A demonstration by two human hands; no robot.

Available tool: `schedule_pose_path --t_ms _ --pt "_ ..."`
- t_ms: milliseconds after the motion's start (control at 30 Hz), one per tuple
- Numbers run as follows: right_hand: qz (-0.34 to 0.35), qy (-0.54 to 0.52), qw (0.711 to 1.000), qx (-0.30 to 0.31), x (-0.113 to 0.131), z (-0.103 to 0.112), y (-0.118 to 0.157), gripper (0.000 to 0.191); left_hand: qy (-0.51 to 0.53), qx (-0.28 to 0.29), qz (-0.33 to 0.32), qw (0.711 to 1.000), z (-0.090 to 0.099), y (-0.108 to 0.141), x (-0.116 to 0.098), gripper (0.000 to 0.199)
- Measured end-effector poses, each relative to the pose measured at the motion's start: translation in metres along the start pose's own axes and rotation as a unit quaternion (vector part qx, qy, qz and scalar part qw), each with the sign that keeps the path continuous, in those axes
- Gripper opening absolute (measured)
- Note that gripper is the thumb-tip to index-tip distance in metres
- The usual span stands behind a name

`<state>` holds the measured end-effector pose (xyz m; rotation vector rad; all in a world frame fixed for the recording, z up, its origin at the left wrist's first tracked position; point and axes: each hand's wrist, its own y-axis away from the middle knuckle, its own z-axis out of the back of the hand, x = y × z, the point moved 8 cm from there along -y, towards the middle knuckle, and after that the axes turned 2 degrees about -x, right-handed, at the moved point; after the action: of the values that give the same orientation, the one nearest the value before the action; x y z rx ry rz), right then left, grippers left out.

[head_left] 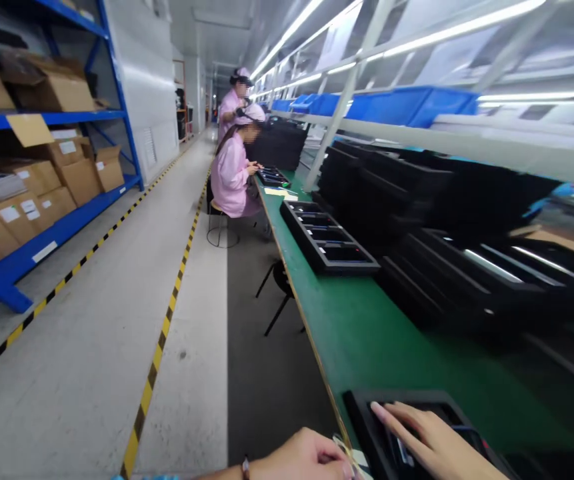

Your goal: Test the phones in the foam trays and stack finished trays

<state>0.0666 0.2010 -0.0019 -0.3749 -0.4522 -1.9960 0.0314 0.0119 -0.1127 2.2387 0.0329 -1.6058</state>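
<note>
My left hand (304, 457) is at the bottom edge of the view, by the front edge of the table. Its fingers are curled together beside a thin pale cord or strip (349, 453); what they grip is hidden. My right hand (429, 433) lies with fingers stretched out over a black foam tray (359, 417). Its fingertips reach the upper left part of that tray. Beneath the hand, dark slim pieces show in the tray, partly covered and too blurred to name.
Another black compartment tray (311, 250) lies farther along the green table (337, 327). Black trays (447, 273) are stacked on the right. Two people in pink coats (231, 173) are at the far end. A stool (281, 277) stands under the table edge. Blue shelving (67, 220) holds cardboard boxes.
</note>
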Motion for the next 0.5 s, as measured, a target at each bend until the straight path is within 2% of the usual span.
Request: schedule_pose_path --t_ms 100,167,300,400,500 --pt "0.018 -0.003 0.995 0.095 0.014 -0.011 0.000 0.072 -0.020 -0.006 -0.005 1.000 -0.003 -0.009 -0.011 0.068" --pt "0.017 0.031 0.990 0.138 0.020 -0.009 -0.004 0.071 -0.029 -0.011 -0.004 1.000 -0.005 -0.013 -0.018 0.076" --pt "-0.001 0.018 0.986 0.164 0.029 0.002 -0.008 0.067 -0.022 -0.024 -0.010 0.999 -0.011 -0.019 -0.031 0.076" --pt "-0.024 -0.033 0.983 0.181 0.035 -0.005 -0.002 0.070 -0.021 -0.032 -0.018 0.999 -0.017 -0.024 -0.033 0.063" --pt "-0.038 -0.045 0.985 0.165 0.038 -0.013 0.005 0.070 0.007 -0.016 -0.045 0.999 -0.027 -0.029 -0.034 0.052"
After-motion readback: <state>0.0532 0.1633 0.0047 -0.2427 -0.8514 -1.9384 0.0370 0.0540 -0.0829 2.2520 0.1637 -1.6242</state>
